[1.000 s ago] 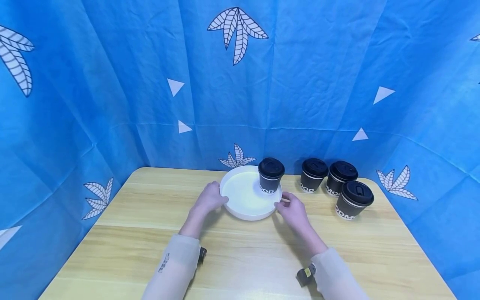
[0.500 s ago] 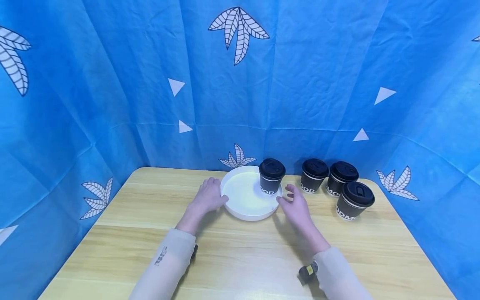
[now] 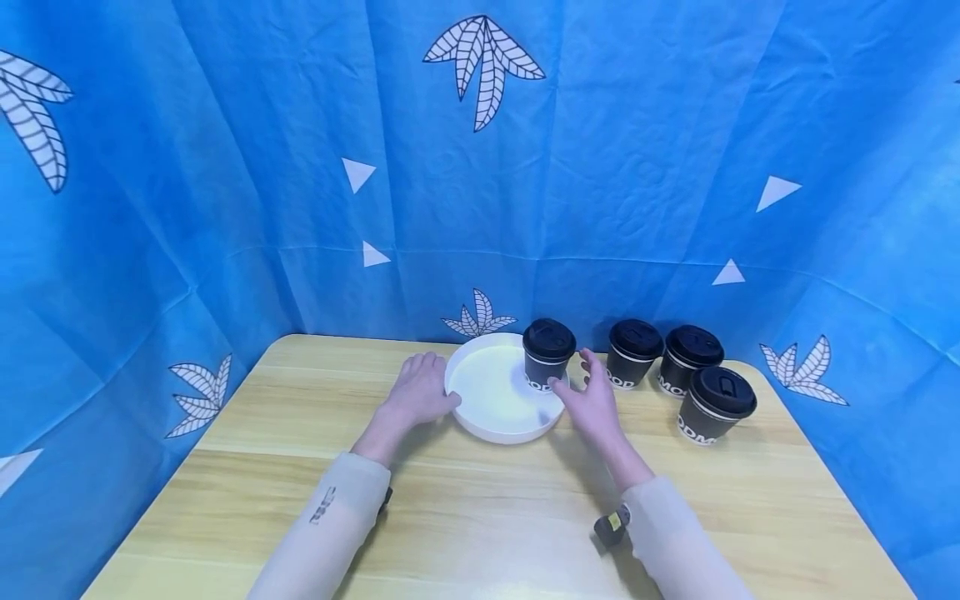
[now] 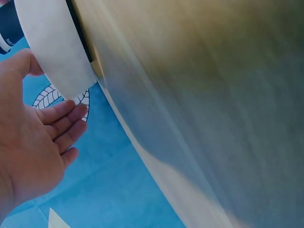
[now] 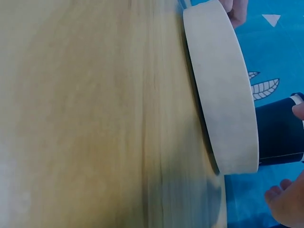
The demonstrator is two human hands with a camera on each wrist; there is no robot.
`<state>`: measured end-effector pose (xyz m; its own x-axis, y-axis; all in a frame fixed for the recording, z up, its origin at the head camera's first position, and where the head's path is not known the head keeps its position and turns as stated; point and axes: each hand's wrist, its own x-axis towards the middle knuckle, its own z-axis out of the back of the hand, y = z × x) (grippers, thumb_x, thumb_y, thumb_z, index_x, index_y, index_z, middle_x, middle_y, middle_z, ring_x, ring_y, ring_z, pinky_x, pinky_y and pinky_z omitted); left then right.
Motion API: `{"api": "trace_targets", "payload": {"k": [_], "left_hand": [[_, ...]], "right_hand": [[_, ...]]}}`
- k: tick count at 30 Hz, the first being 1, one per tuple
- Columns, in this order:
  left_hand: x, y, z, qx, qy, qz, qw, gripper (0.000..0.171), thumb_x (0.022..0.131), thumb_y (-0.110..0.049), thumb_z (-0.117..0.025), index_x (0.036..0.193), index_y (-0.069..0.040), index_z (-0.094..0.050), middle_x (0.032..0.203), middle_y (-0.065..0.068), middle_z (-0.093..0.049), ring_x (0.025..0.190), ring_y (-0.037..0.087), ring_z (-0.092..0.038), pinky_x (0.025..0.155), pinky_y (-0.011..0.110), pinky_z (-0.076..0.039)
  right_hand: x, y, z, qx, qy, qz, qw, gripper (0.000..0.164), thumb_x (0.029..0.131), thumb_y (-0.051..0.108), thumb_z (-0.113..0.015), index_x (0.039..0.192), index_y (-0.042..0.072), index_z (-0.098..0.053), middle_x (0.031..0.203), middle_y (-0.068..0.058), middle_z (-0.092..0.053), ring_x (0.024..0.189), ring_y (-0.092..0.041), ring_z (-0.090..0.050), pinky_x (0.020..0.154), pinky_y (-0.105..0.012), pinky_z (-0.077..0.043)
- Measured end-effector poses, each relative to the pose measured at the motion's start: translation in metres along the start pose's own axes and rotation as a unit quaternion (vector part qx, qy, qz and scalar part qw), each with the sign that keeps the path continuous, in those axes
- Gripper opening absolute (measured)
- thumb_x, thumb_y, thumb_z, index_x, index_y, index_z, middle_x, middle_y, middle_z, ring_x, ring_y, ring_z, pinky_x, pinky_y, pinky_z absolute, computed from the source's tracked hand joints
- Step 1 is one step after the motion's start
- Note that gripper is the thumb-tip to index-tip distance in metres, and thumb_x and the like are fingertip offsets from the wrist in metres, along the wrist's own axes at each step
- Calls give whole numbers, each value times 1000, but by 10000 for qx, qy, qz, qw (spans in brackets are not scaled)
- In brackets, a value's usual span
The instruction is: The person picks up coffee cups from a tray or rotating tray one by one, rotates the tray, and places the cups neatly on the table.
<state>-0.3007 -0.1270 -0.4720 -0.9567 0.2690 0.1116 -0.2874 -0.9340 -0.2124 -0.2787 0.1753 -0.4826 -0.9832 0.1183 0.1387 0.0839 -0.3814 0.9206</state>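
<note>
A round white tray (image 3: pixel 480 387) with a low wall lies near the table's back edge. On its right part a dark paper cup (image 3: pixel 544 367) with a black lid stands upright. My left hand (image 3: pixel 418 392) is at the tray's left side, thumb at the rim; in the left wrist view its loosely bent fingers (image 4: pixel 66 126) lie at or near the wall. My right hand (image 3: pixel 592 407) reaches over the tray's right rim beside the cup. In the right wrist view its thumb (image 5: pixel 299 112) overlaps the cup (image 5: pixel 278 133), while the other fingers stand apart from it.
Several more lidded cups stand to the right: one at the back (image 3: pixel 632 354), another (image 3: pixel 688 360) beside it, and a third (image 3: pixel 716 406) nearer the front. The wooden table (image 3: pixel 480 517) ends at a blue patterned curtain (image 3: pixel 465 200) behind.
My right hand has let go of the tray's right rim and moved up and inward to the cup. The left hand's fingers have loosened at the left rim. Tray and cups look unmoved.
</note>
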Motion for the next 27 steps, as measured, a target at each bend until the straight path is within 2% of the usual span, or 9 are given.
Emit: {"api": "trace_targets", "payload": {"k": [8,15,27], "left_hand": [[0,-2,1,-9,-12,-57,10000,71,88,-42,-68,138,6,-51,125,15,-55,120,33,-45,121,51,-28],[-2,-3,3,72,-75,-67,9999,70,89,-42,-68,138,5,-52,124,14,-55,119,31,-45,121,49,-28],[-3,0,2,146,-66,-130,9998,68,90,-42,-67,136,6,-52,121,14,-54,116,31,-45,120,49,-29]], "right_hand": [[8,-1,-6,174,-156,78,9997,97,87,30,-82,163,6,-26,164,-19,-33,149,-41,-34,121,-54,-34],[13,4,-12,93,-83,114,9999,104,84,33,-86,164,7,-23,166,-19,-31,151,-38,-31,122,-56,-31],[18,8,-23,77,-150,254,9995,102,81,25,-89,160,3,-29,160,-21,-38,148,-39,-36,123,-54,-30]]}}
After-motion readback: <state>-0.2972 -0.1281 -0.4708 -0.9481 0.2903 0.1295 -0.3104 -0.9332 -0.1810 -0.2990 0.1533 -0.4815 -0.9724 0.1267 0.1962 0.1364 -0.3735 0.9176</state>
